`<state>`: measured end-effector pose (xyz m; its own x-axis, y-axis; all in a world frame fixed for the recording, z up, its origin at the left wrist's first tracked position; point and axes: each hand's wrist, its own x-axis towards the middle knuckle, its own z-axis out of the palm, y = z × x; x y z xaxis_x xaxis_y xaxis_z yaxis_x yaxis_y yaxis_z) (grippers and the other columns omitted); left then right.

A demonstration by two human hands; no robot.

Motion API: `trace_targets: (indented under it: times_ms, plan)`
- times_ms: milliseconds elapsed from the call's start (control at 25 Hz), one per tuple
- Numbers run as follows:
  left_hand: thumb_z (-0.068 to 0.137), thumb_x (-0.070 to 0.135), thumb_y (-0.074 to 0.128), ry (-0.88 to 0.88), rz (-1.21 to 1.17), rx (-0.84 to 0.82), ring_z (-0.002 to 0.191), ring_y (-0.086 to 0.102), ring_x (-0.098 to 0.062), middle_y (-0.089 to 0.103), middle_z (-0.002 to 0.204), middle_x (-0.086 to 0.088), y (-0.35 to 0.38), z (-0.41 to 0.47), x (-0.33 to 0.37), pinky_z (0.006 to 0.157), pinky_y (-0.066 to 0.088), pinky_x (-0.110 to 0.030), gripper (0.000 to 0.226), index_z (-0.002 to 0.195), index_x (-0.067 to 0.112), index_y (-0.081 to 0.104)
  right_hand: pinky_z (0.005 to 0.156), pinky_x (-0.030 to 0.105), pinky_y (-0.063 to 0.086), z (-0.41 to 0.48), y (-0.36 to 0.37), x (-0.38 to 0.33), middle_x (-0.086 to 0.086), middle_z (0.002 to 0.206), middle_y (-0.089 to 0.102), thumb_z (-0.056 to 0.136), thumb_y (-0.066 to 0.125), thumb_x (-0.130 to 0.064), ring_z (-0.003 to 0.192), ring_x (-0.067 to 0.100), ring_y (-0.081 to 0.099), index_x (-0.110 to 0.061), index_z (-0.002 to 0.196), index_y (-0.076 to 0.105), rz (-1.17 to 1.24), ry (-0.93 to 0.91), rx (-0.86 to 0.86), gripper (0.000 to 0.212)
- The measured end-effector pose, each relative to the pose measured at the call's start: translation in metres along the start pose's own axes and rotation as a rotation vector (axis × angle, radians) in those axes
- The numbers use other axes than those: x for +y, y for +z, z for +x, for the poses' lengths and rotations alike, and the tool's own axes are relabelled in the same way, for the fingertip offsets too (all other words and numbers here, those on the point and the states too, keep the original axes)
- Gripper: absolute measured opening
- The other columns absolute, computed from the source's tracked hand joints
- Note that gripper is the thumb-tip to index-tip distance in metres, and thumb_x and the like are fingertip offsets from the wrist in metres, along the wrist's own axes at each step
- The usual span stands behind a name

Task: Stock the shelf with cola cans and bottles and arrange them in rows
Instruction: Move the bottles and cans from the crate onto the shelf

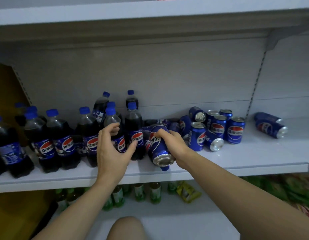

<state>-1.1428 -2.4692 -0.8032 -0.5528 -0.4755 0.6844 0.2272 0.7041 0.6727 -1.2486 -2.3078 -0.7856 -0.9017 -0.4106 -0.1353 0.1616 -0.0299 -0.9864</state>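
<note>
The smooth blue aluminium cola can (158,146), cylindrical, with a red-white-blue logo and a dull silver end facing me, sits tilted at the front of the white metal shelf (254,153). My right hand (174,144) wraps it from the right. Just left of it, my left hand (112,149) is cupped half open before a dark plastic blue-capped cola bottle (112,118), gripping nothing. More upright bottles (60,135) stand further left, and other blue cans (236,130), standing and toppled, cluster to the right.

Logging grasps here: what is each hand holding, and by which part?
The right hand grips a tilted cola can around its side wall. The left hand curves around a bottle; whether it grips cannot be told.
</note>
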Motion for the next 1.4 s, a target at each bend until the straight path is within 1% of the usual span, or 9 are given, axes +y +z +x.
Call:
trace_targets:
  times_ms: [160,280,400,480,600,840,1040,1200,1400]
  plan:
    - [0.081,0.021,0.083,0.104,-0.096,-0.195,0.107,0.057,-0.003,0.056,0.116,0.009,0.059,-0.007,0.045,0.086,0.048,-0.019,0.052,0.123,0.030,0.053,0.067,0.037,0.060,-0.015,-0.071,0.009,0.016,0.104,0.071,0.084,0.069,-0.032,0.078,0.030,0.072,-0.016,0.115,0.059,0.002,0.015,0.156,0.036]
    - [0.083,0.020,0.081,0.104,-0.172,-0.344,0.098,0.059,-0.006,0.056,0.111,0.010,0.124,-0.018,0.064,0.081,0.052,-0.023,0.047,0.118,0.033,0.053,0.066,0.036,0.060,-0.023,-0.142,0.014,0.014,0.105,0.069,0.084,0.070,-0.032,0.082,0.030,0.072,-0.018,0.113,0.057,-0.021,0.052,0.330,0.035]
    - [0.084,0.026,0.079,0.027,-0.120,-0.436,0.092,0.058,-0.006,0.055,0.106,0.011,0.187,-0.034,0.068,0.080,0.056,-0.031,0.046,0.119,0.033,0.050,0.083,0.045,0.060,-0.018,-0.205,0.025,0.010,0.105,0.068,0.081,0.070,-0.034,0.089,0.029,0.070,-0.017,0.114,0.056,-0.130,0.050,0.533,0.040]
    - [0.083,0.033,0.080,-0.104,-0.071,-0.461,0.093,0.058,-0.009,0.054,0.108,0.010,0.218,-0.043,0.064,0.080,0.057,-0.037,0.054,0.122,0.034,0.044,0.086,0.044,0.056,-0.009,-0.235,0.032,0.005,0.105,0.063,0.083,0.070,-0.036,0.091,0.024,0.064,-0.018,0.116,0.051,-0.352,0.053,0.608,0.042]
    - [0.077,0.041,0.083,-0.288,-0.057,-0.470,0.090,0.061,-0.013,0.056,0.106,0.006,0.249,-0.052,0.049,0.077,0.054,-0.038,0.061,0.117,0.035,0.037,0.086,0.039,0.053,0.011,-0.261,0.035,0.003,0.113,0.059,0.084,0.073,-0.037,0.097,0.022,0.059,-0.022,0.123,0.047,-0.498,0.087,0.579,0.049]
    - [0.070,0.046,0.087,-0.375,0.040,-0.414,0.081,0.060,-0.021,0.060,0.093,0.003,0.273,-0.043,0.027,0.063,0.046,-0.035,0.060,0.098,0.030,0.036,0.094,0.041,0.051,0.054,-0.260,0.033,-0.002,0.114,0.060,0.073,0.084,-0.050,0.108,0.024,0.060,-0.022,0.130,0.045,-0.731,-0.053,0.665,0.074]
    - [0.084,0.028,0.081,-0.350,0.004,-0.445,0.070,0.056,-0.015,0.058,0.084,0.003,0.277,-0.037,0.016,0.056,0.037,-0.030,0.043,0.099,0.021,0.042,0.092,0.041,0.050,0.071,-0.261,0.043,0.000,0.114,0.064,0.091,0.063,-0.045,0.106,0.022,0.059,-0.020,0.117,0.057,-0.690,-0.272,0.793,0.036]
    - [0.084,0.028,0.081,-0.375,-0.016,-0.432,0.068,0.056,-0.013,0.059,0.079,0.001,0.273,-0.035,0.022,0.056,0.038,-0.030,0.041,0.098,0.018,0.045,0.096,0.043,0.047,0.061,-0.262,0.049,0.000,0.115,0.060,0.098,0.052,-0.040,0.109,0.019,0.052,-0.021,0.115,0.056,-0.729,-0.387,0.851,0.026]
    - [0.092,0.039,0.070,-0.312,-0.120,-0.478,0.074,0.057,-0.016,0.058,0.082,-0.001,0.249,-0.039,0.037,0.065,0.049,-0.036,0.030,0.103,0.024,0.046,0.088,0.035,0.042,0.022,-0.238,0.032,-0.003,0.110,0.056,0.091,0.050,-0.043,0.101,0.016,0.046,-0.020,0.113,0.056,-1.055,-0.674,0.641,0.033]
